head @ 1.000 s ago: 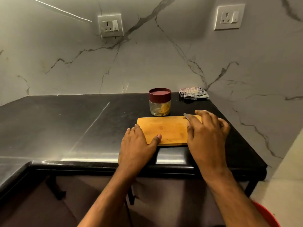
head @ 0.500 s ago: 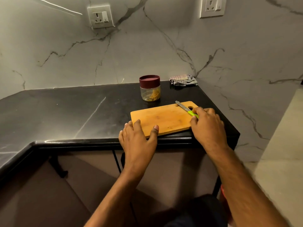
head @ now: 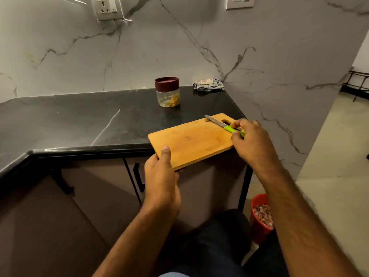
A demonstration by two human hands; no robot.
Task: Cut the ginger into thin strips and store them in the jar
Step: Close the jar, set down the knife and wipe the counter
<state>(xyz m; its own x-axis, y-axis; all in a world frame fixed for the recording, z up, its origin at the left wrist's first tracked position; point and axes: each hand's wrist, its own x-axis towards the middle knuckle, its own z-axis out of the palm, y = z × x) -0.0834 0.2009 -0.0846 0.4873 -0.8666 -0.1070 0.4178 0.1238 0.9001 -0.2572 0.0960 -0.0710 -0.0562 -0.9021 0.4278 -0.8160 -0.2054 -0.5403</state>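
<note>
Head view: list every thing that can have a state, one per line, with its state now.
jar: lid on, upright on the counter, ginger strips inside.
cutting board: near end off the counter edge, held by both hands.
knife: lying flat on the board's far right end.
left hand: grips the board's near corner.
right hand: pinches the knife's green handle against the board.
cloth: crumpled in the counter's back corner.
red bin: open, peels inside.

There are 2 hands, left [head: 159, 182] and right [head: 249, 140], 1 wooden cutting board [head: 191, 140], 1 green-handled knife [head: 223, 125], 1 lidded jar [head: 167, 91], 1 folded cloth [head: 207, 84], 2 wall sockets [head: 106, 8] [head: 239, 2] and 1 red bin [head: 259, 216].
</note>
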